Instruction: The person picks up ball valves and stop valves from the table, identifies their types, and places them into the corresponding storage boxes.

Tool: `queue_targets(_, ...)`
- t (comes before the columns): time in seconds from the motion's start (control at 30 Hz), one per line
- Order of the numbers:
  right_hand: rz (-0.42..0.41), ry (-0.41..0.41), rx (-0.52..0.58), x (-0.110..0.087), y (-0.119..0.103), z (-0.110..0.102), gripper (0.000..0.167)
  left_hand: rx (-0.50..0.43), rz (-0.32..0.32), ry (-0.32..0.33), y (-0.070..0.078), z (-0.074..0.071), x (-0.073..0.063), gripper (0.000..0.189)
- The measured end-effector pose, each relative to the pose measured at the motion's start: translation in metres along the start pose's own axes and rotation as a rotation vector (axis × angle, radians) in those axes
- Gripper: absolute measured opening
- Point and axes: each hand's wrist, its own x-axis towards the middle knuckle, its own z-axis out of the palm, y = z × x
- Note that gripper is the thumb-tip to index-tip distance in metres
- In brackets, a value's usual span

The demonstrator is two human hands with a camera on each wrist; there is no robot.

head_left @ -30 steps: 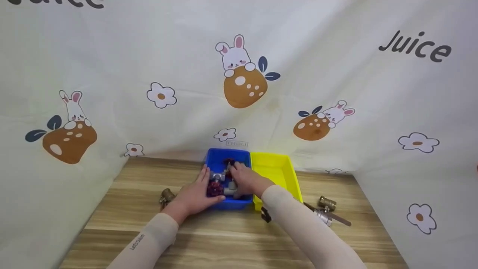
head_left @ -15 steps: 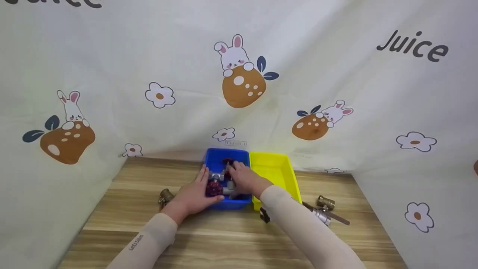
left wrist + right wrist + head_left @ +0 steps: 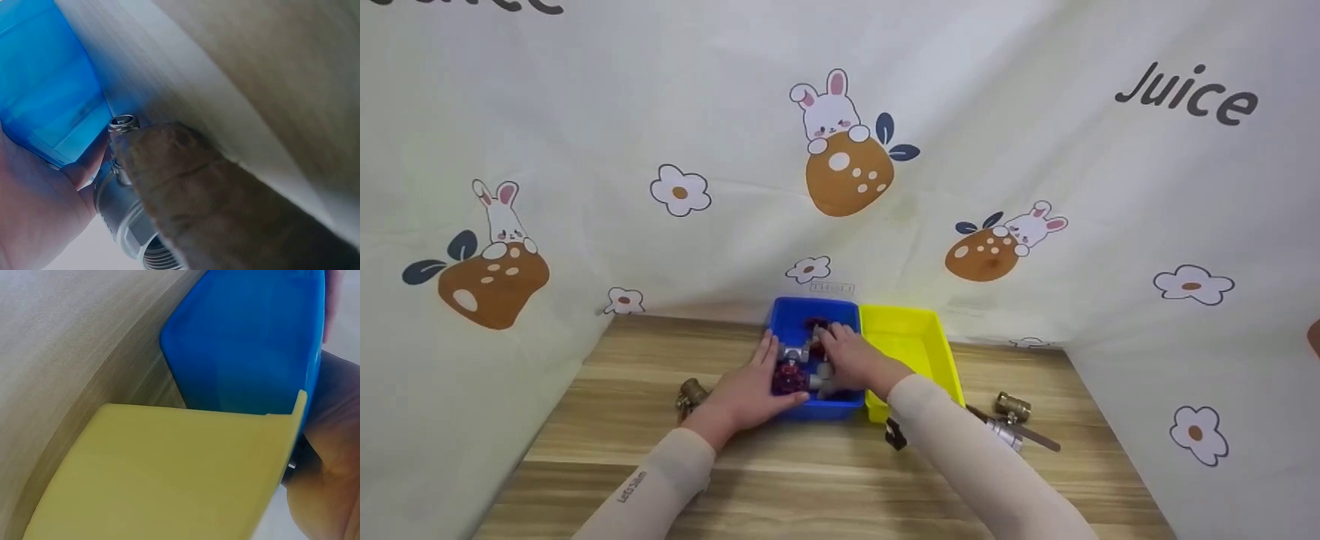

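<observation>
In the head view my left hand point(image 3: 746, 386) lies along the left side of the blue bin point(image 3: 829, 412), fingers straight against its wall and thumb over the front rim. Inside the bin lie several grey gate valves with dark red handwheels, one handwheel point(image 3: 791, 379) near the left thumb and another handwheel point(image 3: 816, 324) farther back. My right hand point(image 3: 851, 360) reaches in over the right rim, its curled fingers gripping a grey gate valve point(image 3: 824, 370) that it partly covers. In the right wrist view the bins' outer walls hide most of that hand.
A yellow bin point(image 3: 911, 341) stands against the blue bin's right side. A brass valve point(image 3: 694, 391) lies left of the left wrist. Right of the right forearm are another brass valve point(image 3: 1012, 406) and a silver ball valve point(image 3: 1006, 435). A black handle point(image 3: 895, 433) shows below the yellow bin.
The head view has shifted slightly. Both hands keep nearly the same places at the blue bin, and the valves inside look unchanged.
</observation>
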Motion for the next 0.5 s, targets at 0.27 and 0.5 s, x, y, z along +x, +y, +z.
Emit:
queue_targets(0.27, -0.021, 0.054, 0.046, -0.01, 0.002, -0.01, 0.096, 0.009, 0.003, -0.01, 0.001, 0.0, 0.0, 0.121)
queue_targets(0.5, -0.037, 0.107, 0.08, -0.024, 0.004, -0.022, 0.075, 0.002, 0.002, -0.012, 0.0, -0.001, 0.0, 0.123)
